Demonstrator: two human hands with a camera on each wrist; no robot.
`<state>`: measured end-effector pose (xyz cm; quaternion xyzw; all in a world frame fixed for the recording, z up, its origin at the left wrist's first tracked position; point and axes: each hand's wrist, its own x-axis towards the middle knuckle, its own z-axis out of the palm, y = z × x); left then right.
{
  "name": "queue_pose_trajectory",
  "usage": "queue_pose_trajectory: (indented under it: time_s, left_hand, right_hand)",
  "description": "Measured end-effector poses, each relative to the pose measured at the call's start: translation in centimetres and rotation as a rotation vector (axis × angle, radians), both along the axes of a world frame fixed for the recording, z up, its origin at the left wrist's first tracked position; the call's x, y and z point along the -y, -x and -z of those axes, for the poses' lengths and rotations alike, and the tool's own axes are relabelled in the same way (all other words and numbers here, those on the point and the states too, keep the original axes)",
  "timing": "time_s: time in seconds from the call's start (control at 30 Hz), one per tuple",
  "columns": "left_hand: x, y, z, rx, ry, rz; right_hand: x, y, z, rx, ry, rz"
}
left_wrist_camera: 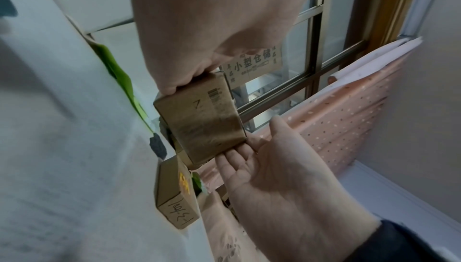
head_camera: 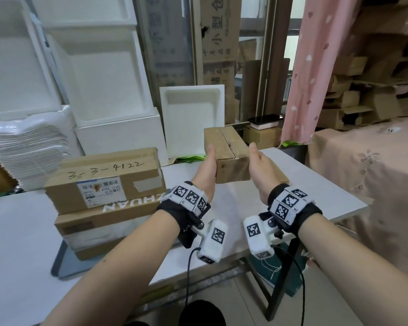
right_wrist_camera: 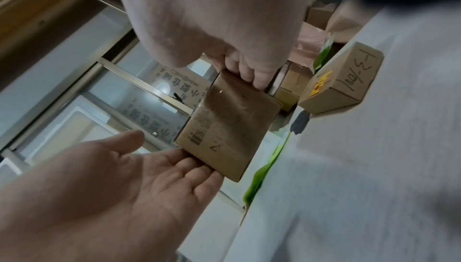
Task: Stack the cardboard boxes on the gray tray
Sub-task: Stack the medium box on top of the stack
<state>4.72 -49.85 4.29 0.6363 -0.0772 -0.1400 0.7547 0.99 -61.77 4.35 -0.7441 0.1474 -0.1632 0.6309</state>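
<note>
A small brown cardboard box (head_camera: 229,149) (left_wrist_camera: 202,120) (right_wrist_camera: 229,124) hangs above the white table (head_camera: 21,243), pressed between my two hands. My left hand (head_camera: 207,165) (right_wrist_camera: 112,187) lies flat against its left side, thumb stretched out. My right hand (head_camera: 259,165) (left_wrist_camera: 274,177) does the same on the right side, fingers reaching under the box. To the left, a stack of flat cardboard boxes (head_camera: 104,182) stands on the gray tray (head_camera: 59,260). Another small box with handwriting (left_wrist_camera: 174,191) (right_wrist_camera: 341,83) sits on the table below my right hand.
White foam boxes (head_camera: 108,90) and a pile of white trays (head_camera: 26,147) line the back left. A foam lid (head_camera: 193,118) leans behind the held box. A phone (head_camera: 265,120) lies on a box by the window. A pink curtain (head_camera: 316,67) and a pink-covered surface (head_camera: 375,172) lie to the right.
</note>
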Motion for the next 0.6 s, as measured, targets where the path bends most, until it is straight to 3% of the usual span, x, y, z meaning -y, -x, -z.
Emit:
queue_pose_trajectory:
  time_s: [0.3, 0.6]
  left_hand:
    - [-4.4, 3.4, -5.7, 0.124, 0.044, -0.044]
    - [-11.7, 7.2, -9.8, 0.156, -0.002, -0.163]
  right_hand:
    - [-4.6, 2.2, -5.1, 0.119, -0.001, 0.007]
    - [-10.5, 3.5, -8.7, 0.22, 0.008, -0.121]
